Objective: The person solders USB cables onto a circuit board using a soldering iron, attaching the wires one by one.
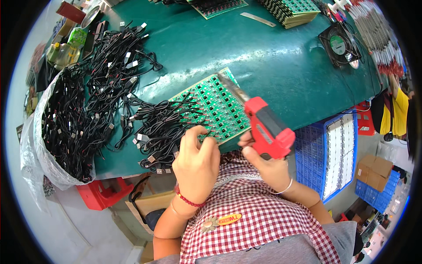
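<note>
A green circuit-board panel (220, 103) lies tilted on the table, with rows of small black parts. Black USB cables (160, 116) spread over its left side, their thin red and black wire ends on the board. My left hand (196, 160) is closed at the panel's near edge, fingers bent among the cables; whatever they pinch is hidden. In my right hand (270, 169) is a red and black soldering gun (269, 127), gripped by its handle. Its metal front points up and left over the panel's far right corner, and its tip is blurred.
A large heap of black USB cables (112, 66) covers the left, partly in a clear plastic bag (39, 127). Stacked circuit panels (292, 13), a metal ruler (258, 20) and a small fan (338, 45) sit farther back. Blue trays (327, 154) stand beyond the table's right edge.
</note>
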Tool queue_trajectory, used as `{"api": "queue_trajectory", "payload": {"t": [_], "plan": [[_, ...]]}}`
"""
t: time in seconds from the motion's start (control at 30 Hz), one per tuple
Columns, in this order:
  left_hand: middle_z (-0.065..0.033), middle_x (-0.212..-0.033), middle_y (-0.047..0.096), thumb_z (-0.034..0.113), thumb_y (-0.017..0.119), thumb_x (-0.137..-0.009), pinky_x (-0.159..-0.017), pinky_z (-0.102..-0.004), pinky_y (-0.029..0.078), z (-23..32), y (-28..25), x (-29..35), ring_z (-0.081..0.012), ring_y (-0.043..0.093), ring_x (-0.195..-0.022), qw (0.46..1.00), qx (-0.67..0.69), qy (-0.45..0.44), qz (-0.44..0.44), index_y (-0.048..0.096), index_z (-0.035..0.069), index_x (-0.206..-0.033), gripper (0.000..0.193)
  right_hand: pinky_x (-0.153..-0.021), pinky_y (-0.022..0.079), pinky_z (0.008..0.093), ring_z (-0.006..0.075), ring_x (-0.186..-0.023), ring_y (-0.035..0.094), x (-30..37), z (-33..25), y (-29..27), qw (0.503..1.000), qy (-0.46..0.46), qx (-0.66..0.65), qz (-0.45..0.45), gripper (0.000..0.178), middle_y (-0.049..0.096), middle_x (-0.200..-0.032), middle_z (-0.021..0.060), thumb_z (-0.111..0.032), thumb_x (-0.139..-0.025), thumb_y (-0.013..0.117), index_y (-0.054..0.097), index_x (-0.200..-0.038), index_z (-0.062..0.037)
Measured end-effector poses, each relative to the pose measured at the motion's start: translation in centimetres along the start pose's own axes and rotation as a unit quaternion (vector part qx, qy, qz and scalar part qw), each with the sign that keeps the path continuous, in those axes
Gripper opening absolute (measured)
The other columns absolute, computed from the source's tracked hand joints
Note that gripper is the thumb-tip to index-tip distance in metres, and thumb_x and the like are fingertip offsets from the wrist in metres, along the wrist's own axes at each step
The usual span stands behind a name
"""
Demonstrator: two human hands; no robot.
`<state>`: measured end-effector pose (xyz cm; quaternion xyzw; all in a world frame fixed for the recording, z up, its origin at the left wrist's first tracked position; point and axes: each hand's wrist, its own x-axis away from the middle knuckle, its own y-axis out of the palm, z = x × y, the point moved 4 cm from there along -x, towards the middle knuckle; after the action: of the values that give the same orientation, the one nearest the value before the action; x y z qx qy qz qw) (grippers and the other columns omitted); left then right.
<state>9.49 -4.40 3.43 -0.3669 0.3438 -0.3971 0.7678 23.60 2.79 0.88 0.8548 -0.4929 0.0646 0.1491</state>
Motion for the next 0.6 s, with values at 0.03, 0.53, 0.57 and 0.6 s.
{"api": "queue_trajectory", "payload": {"t": [0.03,0.53,0.57,0.6], "plan": [[-0.0046,-0.098,0.057,0.002,0.068,-0.072,-0.052,-0.031,0.046,-0.5,0.4,0.1,-0.0181,0.058,-0.067,1.0,-0.009,-0.016,-0.004,0.059,0.007,-0.078,0.012,-0.073,0.047,0.026,0.0093,-0.086,0.059,0.0,-0.5,-1.2,0.998,-0.011,0.058,-0.029,0.013,0.063,-0.094,0.002,-0.007,-0.091,0.061,0.061,-0.103,-0.002],[-0.0057,-0.094,0.055,0.0,0.062,-0.069,-0.052,-0.0356,0.047,-0.6,1.5,-0.3,-0.0237,0.057,-0.077,0.999,-0.025,-0.008,-0.04,0.05,0.004,-0.074,0.014,-0.069,0.048,0.0301,0.0163,-0.079,0.059,6.6,2.0,-11.9,0.975,0.087,0.18,-0.094,0.027,0.06,-0.09,0.0069,-0.016,-0.079,0.074,0.063,-0.099,-0.0019],[-0.0058,-0.094,0.056,0.0,0.062,-0.068,-0.052,-0.0358,0.047,-0.6,1.5,-0.3,-0.0239,0.057,-0.077,0.998,-0.026,-0.015,-0.047,0.05,0.003,-0.074,0.014,-0.069,0.048,0.0301,0.0172,-0.078,0.059,6.7,2.5,-11.9,0.979,0.098,0.158,-0.089,0.028,0.06,-0.09,0.0073,-0.02,-0.078,0.075,0.064,-0.097,-0.0023],[-0.0058,-0.094,0.056,0.0,0.062,-0.068,-0.052,-0.0358,0.047,-0.6,1.4,-0.4,-0.0239,0.057,-0.077,0.998,-0.026,-0.016,-0.047,0.05,0.003,-0.074,0.014,-0.069,0.048,0.0301,0.0172,-0.078,0.059,6.6,2.4,-11.7,0.978,0.098,0.158,-0.089,0.028,0.06,-0.09,0.0073,-0.02,-0.078,0.075,0.064,-0.097,-0.0023]]}}
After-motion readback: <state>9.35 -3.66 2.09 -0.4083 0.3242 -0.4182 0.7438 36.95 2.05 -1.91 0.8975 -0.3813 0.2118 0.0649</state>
